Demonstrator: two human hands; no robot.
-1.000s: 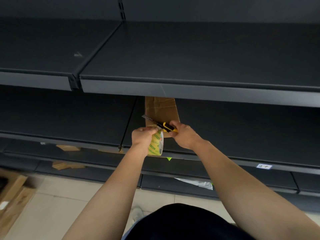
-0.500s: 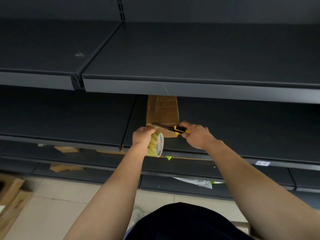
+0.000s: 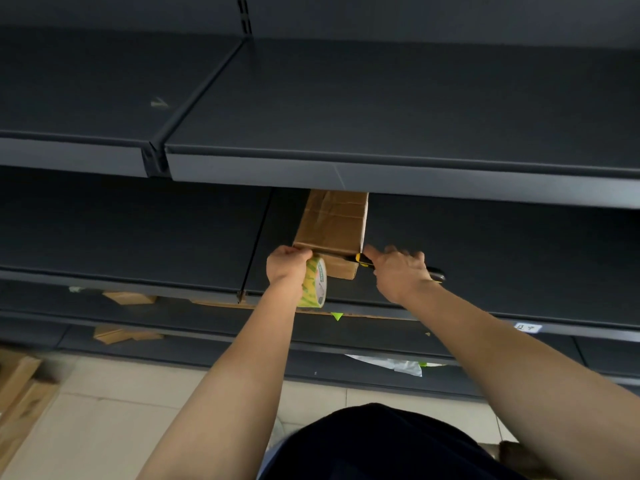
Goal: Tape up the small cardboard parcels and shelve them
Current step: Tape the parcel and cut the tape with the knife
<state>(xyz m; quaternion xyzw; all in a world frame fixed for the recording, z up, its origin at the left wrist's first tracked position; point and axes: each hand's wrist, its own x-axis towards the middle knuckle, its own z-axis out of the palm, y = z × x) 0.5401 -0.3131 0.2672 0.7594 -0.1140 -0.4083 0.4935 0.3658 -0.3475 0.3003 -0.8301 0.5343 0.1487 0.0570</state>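
Note:
A long brown cardboard parcel (image 3: 332, 223) lies on the dark middle shelf (image 3: 485, 258), its far end hidden under the shelf above. My left hand (image 3: 285, 265) is at the parcel's near left corner and grips a tape roll (image 3: 314, 283) with a green and yellow label, which hangs just in front of the box. My right hand (image 3: 398, 271) holds a yellow and black utility knife (image 3: 363, 259) at the parcel's near right corner, with the blade lying along the front top edge.
An upper dark shelf (image 3: 381, 168) overhangs the parcel. Cardboard scraps (image 3: 130, 296) lie on the lower shelves at the left, and white plastic (image 3: 391, 363) lies on the bottom shelf. Flattened boxes (image 3: 20, 386) sit on the tiled floor at the far left.
My right hand has drawn the knife to the right along the parcel's front edge, from near the tape roll to the right corner. My left hand and the roll have stayed put.

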